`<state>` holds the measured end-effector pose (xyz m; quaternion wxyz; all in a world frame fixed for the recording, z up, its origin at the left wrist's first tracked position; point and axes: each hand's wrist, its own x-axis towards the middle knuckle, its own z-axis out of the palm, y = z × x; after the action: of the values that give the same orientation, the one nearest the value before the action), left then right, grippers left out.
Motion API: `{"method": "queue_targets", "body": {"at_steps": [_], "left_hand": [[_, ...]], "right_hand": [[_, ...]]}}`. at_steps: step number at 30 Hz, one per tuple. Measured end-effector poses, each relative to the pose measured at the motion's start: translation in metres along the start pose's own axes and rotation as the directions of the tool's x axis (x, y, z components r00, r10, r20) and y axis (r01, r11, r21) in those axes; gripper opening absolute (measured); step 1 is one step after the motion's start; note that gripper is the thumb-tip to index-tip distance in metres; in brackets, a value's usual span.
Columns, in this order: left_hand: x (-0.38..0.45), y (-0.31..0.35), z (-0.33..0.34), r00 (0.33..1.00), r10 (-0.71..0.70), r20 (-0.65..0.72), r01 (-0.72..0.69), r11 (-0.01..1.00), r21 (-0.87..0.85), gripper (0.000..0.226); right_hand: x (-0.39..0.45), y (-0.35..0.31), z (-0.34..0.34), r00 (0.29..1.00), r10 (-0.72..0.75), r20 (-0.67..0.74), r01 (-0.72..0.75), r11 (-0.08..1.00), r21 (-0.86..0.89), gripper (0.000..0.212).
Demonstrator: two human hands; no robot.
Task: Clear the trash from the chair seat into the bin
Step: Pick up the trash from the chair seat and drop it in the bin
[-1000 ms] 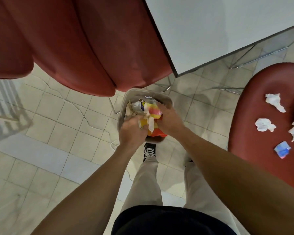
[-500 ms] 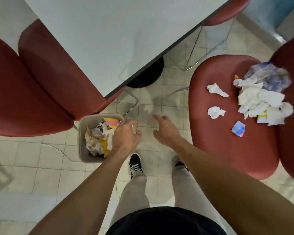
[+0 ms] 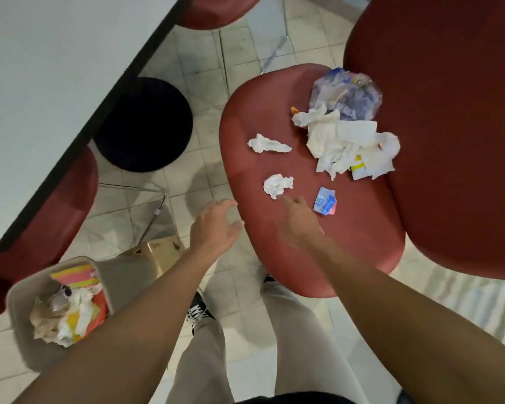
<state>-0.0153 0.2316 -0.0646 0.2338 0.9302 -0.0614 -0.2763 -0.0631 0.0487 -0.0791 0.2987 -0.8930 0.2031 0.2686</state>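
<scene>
Head view: both hands have left the beige plastic bin (image 3: 21,293) at seven o'clock, empty. Right hand (image 3: 299,221), fingers spread, reaches the small crumpled white tissue (image 3: 277,185) on the red chair seat (image 3: 359,243); left hand (image 3: 216,225) loosely curled.

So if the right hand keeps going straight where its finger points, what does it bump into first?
Most likely the small crumpled white tissue on the chair seat. The right hand points at it, nearly touching, though height above the seat is unclear.

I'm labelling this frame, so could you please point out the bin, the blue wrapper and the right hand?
bin (image 3: 18,293): head view, on its bare left rim.
blue wrapper (image 3: 324,201): head view, on its middle.
right hand (image 3: 299,224): head view, on the back of the hand.
</scene>
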Motion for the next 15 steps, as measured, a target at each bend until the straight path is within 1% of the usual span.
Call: {"method": "queue_targets", "body": {"at_steps": [3, 4, 6, 8, 12, 15], "left_hand": [[0.026, 0.019, 0.015, 0.999, 0.019, 0.037, -0.020, 1.000, 0.022, 0.044], [0.037, 0.026, 0.023, 0.999, 0.028, 0.046, -0.030, 0.999, 0.037, 0.044], [0.059, 0.041, 0.039, 0.997, 0.058, 0.058, -0.062, 0.996, 0.067, 0.045], [0.081, 0.051, 0.054, 0.993, 0.094, 0.073, -0.100, 0.990, 0.098, 0.047], [0.116, 0.067, 0.081, 0.979, 0.157, 0.129, -0.176, 0.972, 0.153, 0.050], [0.130, 0.076, 0.095, 0.969, 0.131, 0.208, -0.178, 0.957, 0.228, 0.059]], "right_hand": [[0.016, 0.038, -0.007, 0.997, 0.072, -0.007, -0.072, 0.997, 0.031, 0.040], [0.024, 0.051, -0.009, 0.995, 0.096, -0.022, -0.095, 0.995, 0.035, 0.037], [0.038, 0.073, -0.010, 0.992, 0.098, -0.075, -0.097, 0.995, 0.013, 0.035], [0.050, 0.091, -0.014, 0.988, 0.118, -0.095, -0.113, 0.992, 0.057, 0.040], [0.077, 0.116, -0.020, 0.981, 0.192, -0.002, -0.191, 0.980, 0.057, 0.055], [0.092, 0.125, -0.019, 0.979, 0.202, 0.038, -0.204, 0.979, 0.027, 0.063]]}}
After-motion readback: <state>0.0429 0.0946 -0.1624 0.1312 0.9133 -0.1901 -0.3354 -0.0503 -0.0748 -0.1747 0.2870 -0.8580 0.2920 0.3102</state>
